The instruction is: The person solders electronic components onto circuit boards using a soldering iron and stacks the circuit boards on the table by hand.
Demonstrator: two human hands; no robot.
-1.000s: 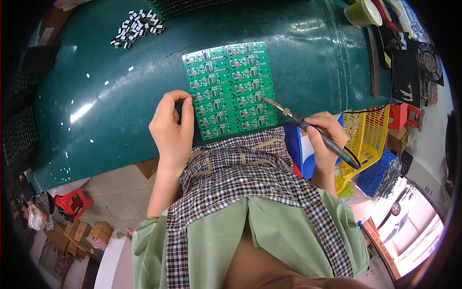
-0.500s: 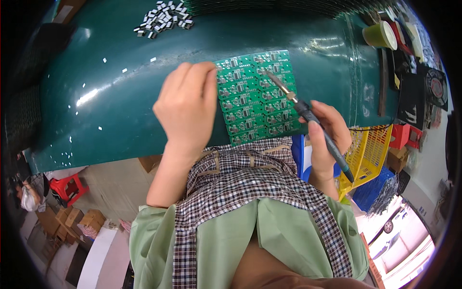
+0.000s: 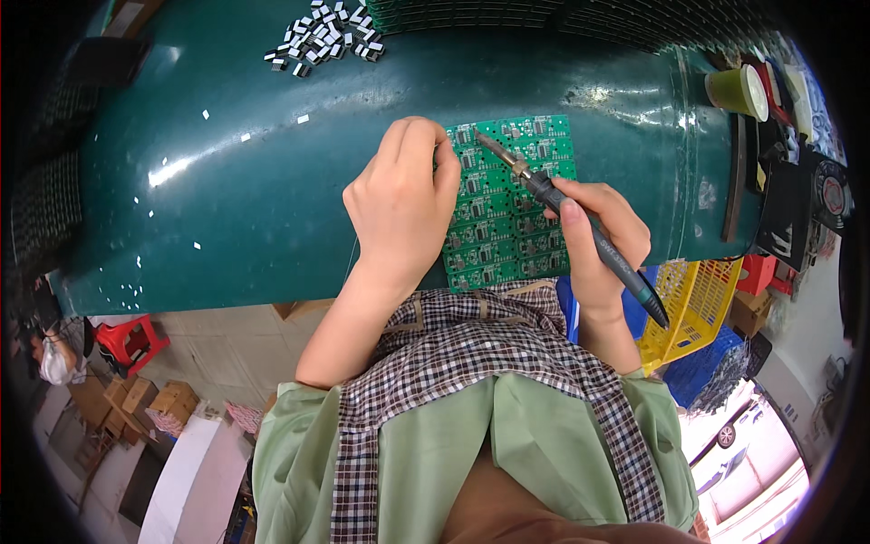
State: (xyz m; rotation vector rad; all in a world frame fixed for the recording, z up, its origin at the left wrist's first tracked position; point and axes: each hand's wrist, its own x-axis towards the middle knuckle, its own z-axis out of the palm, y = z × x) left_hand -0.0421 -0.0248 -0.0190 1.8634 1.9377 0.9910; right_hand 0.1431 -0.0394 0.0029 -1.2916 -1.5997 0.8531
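A green panel of small circuit boards lies near the table's front edge, dotted with chips and solder points. My right hand is closed around a dark soldering iron. Its metal tip reaches the panel's upper left part. At the panel's upper left edge, my left hand is closed in a pinch, back of the hand upward. Thin solder wire trails beside the left wrist; the pinching fingertips are mostly hidden.
A pile of small white-and-dark parts sits at the back, beside a dark green rack. Small white chips are scattered on the left of the green table. A green cup stands far right; a yellow crate is below.
The iron's tip has moved from the panel's right column to its upper left part. My left hand has shifted right, and the panel also sits farther right. The view has moved slightly.
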